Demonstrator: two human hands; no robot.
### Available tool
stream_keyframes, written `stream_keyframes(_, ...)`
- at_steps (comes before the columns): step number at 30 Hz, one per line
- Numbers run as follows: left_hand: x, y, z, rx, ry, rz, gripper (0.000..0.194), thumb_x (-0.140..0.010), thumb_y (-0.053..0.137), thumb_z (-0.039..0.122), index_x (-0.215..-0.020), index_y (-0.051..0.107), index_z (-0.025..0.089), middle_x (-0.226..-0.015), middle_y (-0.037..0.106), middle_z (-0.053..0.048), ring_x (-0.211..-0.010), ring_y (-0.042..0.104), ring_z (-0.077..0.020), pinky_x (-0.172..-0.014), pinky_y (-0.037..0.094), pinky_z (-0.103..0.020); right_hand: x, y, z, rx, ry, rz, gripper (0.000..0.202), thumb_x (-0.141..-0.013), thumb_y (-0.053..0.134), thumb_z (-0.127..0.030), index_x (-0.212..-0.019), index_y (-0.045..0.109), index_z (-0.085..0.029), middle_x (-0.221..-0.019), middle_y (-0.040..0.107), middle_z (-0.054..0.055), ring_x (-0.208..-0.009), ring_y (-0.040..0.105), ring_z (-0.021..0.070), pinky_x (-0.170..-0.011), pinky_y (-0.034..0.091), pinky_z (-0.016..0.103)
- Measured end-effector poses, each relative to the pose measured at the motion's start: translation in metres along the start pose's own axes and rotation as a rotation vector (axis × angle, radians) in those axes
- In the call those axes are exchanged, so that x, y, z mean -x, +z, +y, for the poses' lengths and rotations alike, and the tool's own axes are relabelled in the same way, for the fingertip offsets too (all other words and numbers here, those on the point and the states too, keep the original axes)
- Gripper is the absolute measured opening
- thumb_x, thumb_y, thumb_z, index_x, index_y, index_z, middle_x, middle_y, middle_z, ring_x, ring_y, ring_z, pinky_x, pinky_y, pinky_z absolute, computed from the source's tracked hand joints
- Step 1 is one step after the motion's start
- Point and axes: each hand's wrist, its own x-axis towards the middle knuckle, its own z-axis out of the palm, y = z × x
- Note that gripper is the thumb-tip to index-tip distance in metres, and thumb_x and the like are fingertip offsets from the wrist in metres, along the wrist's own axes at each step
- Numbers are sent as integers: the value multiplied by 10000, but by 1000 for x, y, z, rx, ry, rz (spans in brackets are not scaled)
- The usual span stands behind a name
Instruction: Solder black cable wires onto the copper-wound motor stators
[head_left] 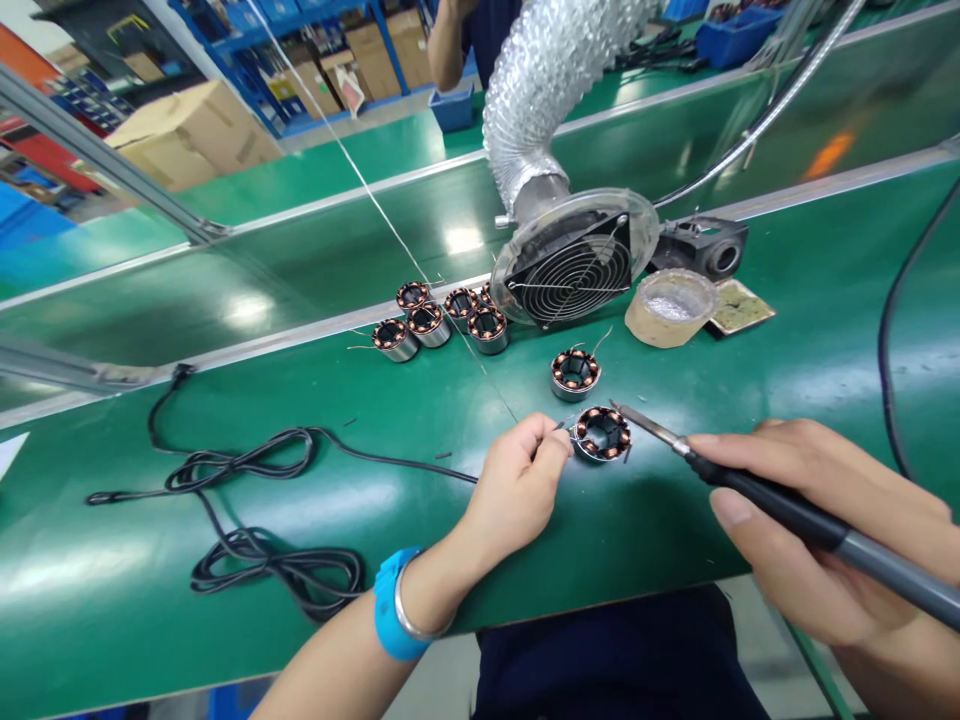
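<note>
My left hand [517, 485] is closed in a pinch at the left edge of a motor stator [601, 434] with copper windings, which lies on the green bench. A thin silvery solder wire [484, 368] runs down from above into its fingers. A short dark end shows at the fingertips; the rest of the grip is hidden. My right hand [817, 530] grips a soldering iron [772, 498] by its black handle, the tip just above the stator's upper right rim. Behind stands a second stator [575, 375], with a wire sticking up.
Several stators [427, 325] stand at the back ledge. A fume extractor [574, 270] with a foil duct hangs over the bench, beside a round tub [670, 308] and a sponge [739, 305]. Coiled black cables [277, 565] lie at left. Across the bench, a person's arm [448, 45] shows.
</note>
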Motion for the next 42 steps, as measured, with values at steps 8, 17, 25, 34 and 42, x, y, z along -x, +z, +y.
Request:
stream_keyframes(8, -1, 1, 1, 2, -4, -10, 439, -886, 431, 552, -793, 475, 125, -650, 382, 22, -621, 339, -32, -592, 306, -172, -2, -3, 22, 112, -34, 46, 217, -817, 620, -47, -1025, 657, -96, -898, 630, 25, -809, 547, -34, -742, 425, 110)
stream_keyframes(17, -1, 1, 0, 14, -14, -10, 432, -881, 435, 551, -796, 463, 129, -651, 370, 23, -616, 328, -32, -581, 297, -171, -3, 7, 110, 681, -113, 54, 352, -891, 614, -285, -1190, 684, -113, -1079, 663, 18, -954, 604, 40, -844, 483, 158)
stream_keyframes(25, 0, 0, 0, 18, -32, -7, 445, -865, 446, 567, -797, 476, 128, -639, 362, 25, -598, 319, -27, -562, 279, -161, -17, 21, 74, 324, -149, 53, 241, -860, 601, -71, -1089, 616, -143, -795, 619, -77, -665, 552, -93, -691, 439, 26)
stream_keyframes(34, -3, -2, 2, 101, -42, -11, 510, -842, 484, 632, -809, 465, 123, -620, 331, 35, -564, 290, -25, -543, 259, -161, -36, 67, 55, -198, -420, -209, 275, -780, 560, -114, -1053, 532, -134, -854, 558, 0, -806, 418, 12, -761, 364, 140)
stream_keyframes(42, -2, -8, 8, 116, -56, -114, 457, -797, 621, 532, -842, 452, 111, -657, 346, 47, -584, 268, 0, -544, 240, -135, -21, 70, 58, -132, -343, -159, 305, -792, 511, -51, -1083, 531, -141, -830, 525, -3, -810, 392, 11, -787, 320, 140)
